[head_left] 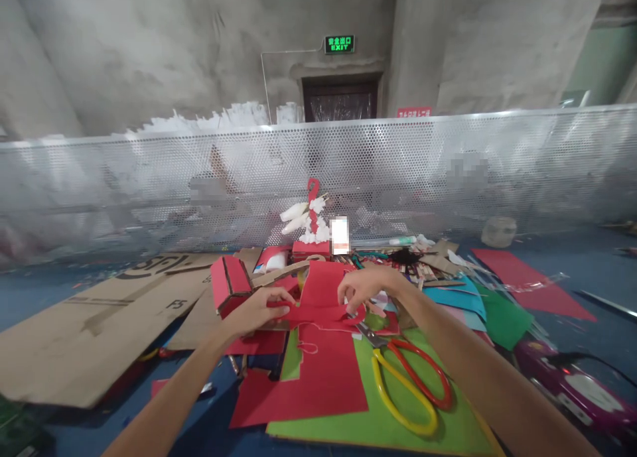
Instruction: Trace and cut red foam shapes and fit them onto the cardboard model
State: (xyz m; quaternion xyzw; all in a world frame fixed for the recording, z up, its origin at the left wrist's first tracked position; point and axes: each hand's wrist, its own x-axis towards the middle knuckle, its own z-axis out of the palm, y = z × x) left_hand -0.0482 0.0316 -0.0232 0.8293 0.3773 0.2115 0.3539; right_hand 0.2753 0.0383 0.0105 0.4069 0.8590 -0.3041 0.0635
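Note:
My left hand [259, 309] pinches the left end of a red paper strip [321, 314] between thumb and fingers. The strip's other end is pinched by my right hand [367, 287], where it curls. Behind the strip rises a red flap [324, 281]; whether it is joined to the strip I cannot tell. Below my hands lies a cut red sheet [333, 371] with a loose pink thread on it. It rests on a light green sheet [298, 430]. Scissors [408, 384] with one yellow and one red handle lie beside it, blades toward my right hand.
Flat brown cardboard [99, 331] covers the left. A red box [231, 284] stands near my left hand. Behind is a red stand [313, 208] with white flower-like pieces. Blue sheets [458, 301], a green sheet [505, 318] and a purple device [580, 391] lie right. A perforated metal panel [373, 165] borders the back.

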